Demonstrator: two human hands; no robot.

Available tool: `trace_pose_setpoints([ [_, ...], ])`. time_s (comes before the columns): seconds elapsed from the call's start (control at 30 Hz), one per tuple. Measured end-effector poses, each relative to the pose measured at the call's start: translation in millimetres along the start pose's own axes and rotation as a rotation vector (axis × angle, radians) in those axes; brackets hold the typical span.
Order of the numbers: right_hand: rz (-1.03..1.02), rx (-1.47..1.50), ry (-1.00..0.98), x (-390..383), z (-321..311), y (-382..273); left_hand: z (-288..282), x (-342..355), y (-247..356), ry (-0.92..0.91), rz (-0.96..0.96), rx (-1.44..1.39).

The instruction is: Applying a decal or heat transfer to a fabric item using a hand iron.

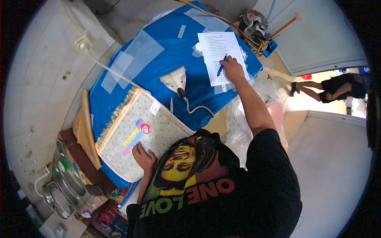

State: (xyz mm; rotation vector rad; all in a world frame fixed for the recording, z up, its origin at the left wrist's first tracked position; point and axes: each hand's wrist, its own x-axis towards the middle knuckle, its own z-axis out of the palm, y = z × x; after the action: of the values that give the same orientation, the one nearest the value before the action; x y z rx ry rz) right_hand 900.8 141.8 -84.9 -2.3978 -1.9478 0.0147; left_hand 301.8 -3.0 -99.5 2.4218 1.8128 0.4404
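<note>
On a blue padded board [200,99], a white printed sheet [210,43] lies at the upper right. My right hand [233,70] is over this sheet, fingers closed around a blue pen [220,70]. My left hand [145,158] rests with fingers apart on a light dotted mat [154,131] with a fringed edge and a colourful printed patch, at the board's lower left. Between mat and sheet sit a white iron-like device [172,79] with a cord and a thin white strip [171,104]. Translucent sheets [135,55] lie on the board's upper left.
A tiled wall with a plug [83,43] is at left, above a cluttered metal sink [67,184]. Tools [256,25] crowd the upper right, plastic wrap [238,119] lies right of the board. Another person [343,85] is in the doorway at right, between pale panels.
</note>
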Motion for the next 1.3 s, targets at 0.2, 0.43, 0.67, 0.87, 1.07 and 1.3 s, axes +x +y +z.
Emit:
trace_pose_setpoints([
  [0.2,-0.226,0.144,0.167,-10,-22,39,6,-3,0,-0.021,-0.016,0.018],
  [0.43,0.303,0.398,0.366,-46,11,55,-1,9,15,-0.059,-0.082,0.020],
  [0.67,0.417,0.348,0.175,-45,19,49,1,5,11,-0.062,-0.060,0.048],
  [0.87,0.587,0.652,-0.010,-35,15,74,0,6,12,-0.091,-0.097,0.077],
  [1.07,0.741,1.196,-0.198,-24,9,98,4,3,7,-0.078,-0.093,0.061],
  [1.3,0.758,1.414,-0.181,-27,0,109,5,4,5,-0.061,-0.065,0.047],
])
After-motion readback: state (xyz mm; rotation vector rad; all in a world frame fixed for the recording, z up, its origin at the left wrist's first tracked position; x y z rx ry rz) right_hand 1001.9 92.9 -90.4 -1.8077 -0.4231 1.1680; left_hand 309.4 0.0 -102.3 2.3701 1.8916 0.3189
